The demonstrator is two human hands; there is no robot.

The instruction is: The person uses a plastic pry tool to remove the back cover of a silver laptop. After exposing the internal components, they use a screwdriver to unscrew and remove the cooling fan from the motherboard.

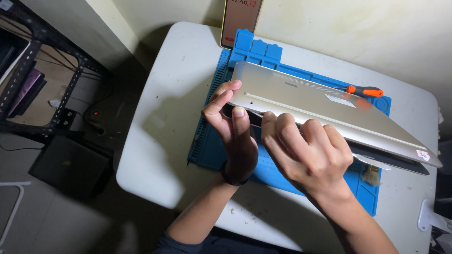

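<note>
Both hands [301, 150] on laptop [325, 106], long axis upper-left to lower-right.

2 bare hands [278, 141], black wristband [233, 178], dark sleeve [172, 243]

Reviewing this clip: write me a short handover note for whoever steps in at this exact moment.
Left hand: grips the near-left corner of the silver laptop, thumb on top.
Right hand: fingers curled over the laptop's front edge.
Laptop: closed, tilted up off the blue mat on the white table.
Orange-handled screwdriver lies beyond it; a phone leans against the wall.
Done: laptop lifted. Left: not set down.
</note>
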